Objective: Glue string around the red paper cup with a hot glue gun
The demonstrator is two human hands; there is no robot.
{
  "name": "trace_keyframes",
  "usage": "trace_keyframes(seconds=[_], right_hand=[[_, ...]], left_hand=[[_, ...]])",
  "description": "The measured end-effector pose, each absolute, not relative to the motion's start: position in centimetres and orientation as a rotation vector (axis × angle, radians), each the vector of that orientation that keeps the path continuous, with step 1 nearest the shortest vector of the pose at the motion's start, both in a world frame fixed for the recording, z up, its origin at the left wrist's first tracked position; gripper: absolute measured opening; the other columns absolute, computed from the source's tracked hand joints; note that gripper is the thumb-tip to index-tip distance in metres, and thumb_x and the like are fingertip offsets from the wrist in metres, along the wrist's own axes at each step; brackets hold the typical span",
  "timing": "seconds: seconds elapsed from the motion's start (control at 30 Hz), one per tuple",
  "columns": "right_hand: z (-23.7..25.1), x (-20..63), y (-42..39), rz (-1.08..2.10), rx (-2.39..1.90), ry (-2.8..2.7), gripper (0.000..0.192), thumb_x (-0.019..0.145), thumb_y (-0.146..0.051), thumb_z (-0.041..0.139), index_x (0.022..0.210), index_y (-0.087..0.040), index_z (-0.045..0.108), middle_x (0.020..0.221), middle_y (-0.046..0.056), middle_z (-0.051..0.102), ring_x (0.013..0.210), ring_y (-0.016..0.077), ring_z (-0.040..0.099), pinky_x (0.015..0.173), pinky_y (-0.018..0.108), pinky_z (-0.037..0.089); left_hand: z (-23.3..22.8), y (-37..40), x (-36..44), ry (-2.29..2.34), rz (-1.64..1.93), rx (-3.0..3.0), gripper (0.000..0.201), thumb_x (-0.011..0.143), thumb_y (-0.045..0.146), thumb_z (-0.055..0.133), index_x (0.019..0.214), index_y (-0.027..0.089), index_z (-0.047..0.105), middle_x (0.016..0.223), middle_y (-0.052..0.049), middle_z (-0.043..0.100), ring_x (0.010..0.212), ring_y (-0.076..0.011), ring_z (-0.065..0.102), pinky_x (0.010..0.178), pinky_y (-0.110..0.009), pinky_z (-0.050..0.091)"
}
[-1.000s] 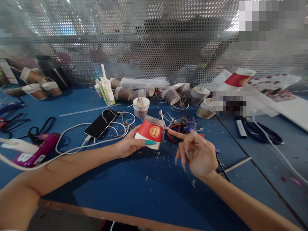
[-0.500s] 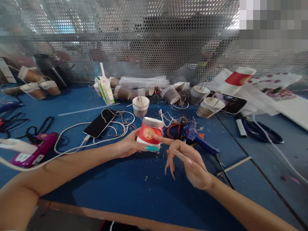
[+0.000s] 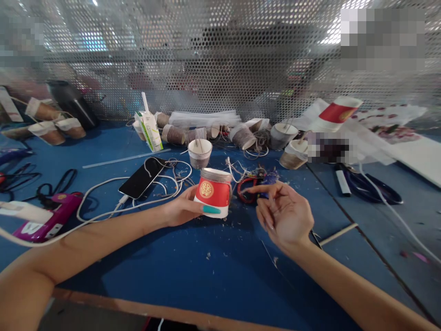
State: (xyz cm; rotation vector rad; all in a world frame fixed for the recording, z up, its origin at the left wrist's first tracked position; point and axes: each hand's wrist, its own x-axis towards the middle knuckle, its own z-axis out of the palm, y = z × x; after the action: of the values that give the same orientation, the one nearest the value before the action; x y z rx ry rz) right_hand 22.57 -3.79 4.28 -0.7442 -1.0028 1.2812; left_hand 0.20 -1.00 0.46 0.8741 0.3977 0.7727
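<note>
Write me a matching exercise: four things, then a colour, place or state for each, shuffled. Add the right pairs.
1. Nearest red-and-white paper cup
2. Dark-screened smartphone
3. Drink carton
4. Black bottle

A. Green and white
B. At the back left
C. Held in the left hand
D. Lying by a white cable

Pairs: 1-C, 2-D, 3-A, 4-B

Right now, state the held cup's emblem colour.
The emblem is gold on red, shown in the head view.

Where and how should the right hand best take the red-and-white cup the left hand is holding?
Probably grip the cup by its right wall, below the grey band, coming from the right: the rounded side looks free there, while the left hand covers the opposite side.
</note>
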Motion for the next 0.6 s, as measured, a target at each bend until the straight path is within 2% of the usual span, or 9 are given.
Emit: trace_keyframes(seconds=[0.07, 0.2, 0.3, 0.37, 0.43, 0.53, 0.6], right_hand=[[4.4, 22.5, -4.1, 1.258, -0.676, -1.062, 0.029, 0.09, -0.036, 0.05, 0.065, -0.022, 0.053, 0.08, 0.004, 0.077, 0.028, 0.0073, 0.037, 0.026, 0.023, 0.033], [5.0, 22.0, -5.4, 1.486, -0.625, -1.299, 0.032, 0.091, -0.046, 0.054, 0.071, -0.021, 0.053, 0.11, 0.011, 0.077, 0.035, 0.0097, 0.05, 0.037, 0.031, 0.051], [5.3, 21.8, -6.0, 1.584, -0.653, -1.347, 0.034, 0.091, -0.049, 0.054, 0.073, -0.021, 0.053, 0.124, 0.013, 0.073, 0.037, 0.0092, 0.054, 0.043, 0.033, 0.055], [5.3, 21.8, -5.9, 1.583, -0.633, -1.304, 0.035, 0.09, -0.052, 0.053, 0.073, -0.022, 0.054, 0.123, 0.011, 0.073, 0.035, 0.0088, 0.052, 0.039, 0.032, 0.052], [5.2, 22.0, -5.6, 1.551, -0.629, -1.231, 0.035, 0.088, -0.052, 0.052, 0.069, -0.022, 0.055, 0.113, 0.009, 0.077, 0.031, 0.0085, 0.046, 0.032, 0.031, 0.046], [4.9, 22.2, -4.7, 1.45, -0.723, -1.106, 0.032, 0.087, -0.043, 0.053, 0.062, -0.023, 0.049, 0.096, 0.008, 0.079, 0.025, 0.0067, 0.034, 0.025, 0.028, 0.034], [4.4, 22.3, -4.1, 1.347, -0.808, -1.03, 0.031, 0.088, -0.037, 0.052, 0.062, -0.022, 0.046, 0.089, 0.006, 0.078, 0.025, 0.0051, 0.031, 0.024, 0.025, 0.031]], left_hand=[[0.3, -1.0, 0.2, 0.404, 0.779, 0.871, 0.06, 0.059, 0.022, 0.085, 0.115, 0.018, 0.066, 0.103, -0.009, 0.075, 0.096, -0.0247, 0.071, 0.091, -0.038, 0.051], [-0.4, -1.0, 0.0, 0.426, 0.759, 0.872, 0.066, 0.059, 0.017, 0.085, 0.12, 0.021, 0.063, 0.107, -0.007, 0.075, 0.099, -0.0239, 0.071, 0.092, -0.036, 0.05], [-0.6, -1.0, -0.1, 0.417, 0.751, 0.874, 0.063, 0.06, 0.017, 0.084, 0.12, 0.021, 0.063, 0.106, -0.007, 0.075, 0.099, -0.0239, 0.071, 0.092, -0.037, 0.05], [-0.4, -1.0, -0.1, 0.399, 0.728, 0.876, 0.063, 0.061, 0.019, 0.083, 0.121, 0.02, 0.064, 0.108, -0.008, 0.075, 0.1, -0.0255, 0.071, 0.094, -0.039, 0.049], [-0.1, -1.0, 0.0, 0.374, 0.695, 0.876, 0.064, 0.061, 0.022, 0.082, 0.123, 0.019, 0.064, 0.109, -0.01, 0.075, 0.102, -0.027, 0.071, 0.096, -0.041, 0.049], [0.4, -0.9, 0.0, 0.348, 0.674, 0.86, 0.061, 0.06, 0.026, 0.081, 0.119, 0.016, 0.066, 0.105, -0.011, 0.076, 0.101, -0.0274, 0.071, 0.098, -0.042, 0.048], [0.6, -0.8, 0.0, 0.334, 0.675, 0.841, 0.059, 0.059, 0.028, 0.079, 0.115, 0.015, 0.068, 0.102, -0.011, 0.076, 0.102, -0.0283, 0.071, 0.097, -0.042, 0.048]])
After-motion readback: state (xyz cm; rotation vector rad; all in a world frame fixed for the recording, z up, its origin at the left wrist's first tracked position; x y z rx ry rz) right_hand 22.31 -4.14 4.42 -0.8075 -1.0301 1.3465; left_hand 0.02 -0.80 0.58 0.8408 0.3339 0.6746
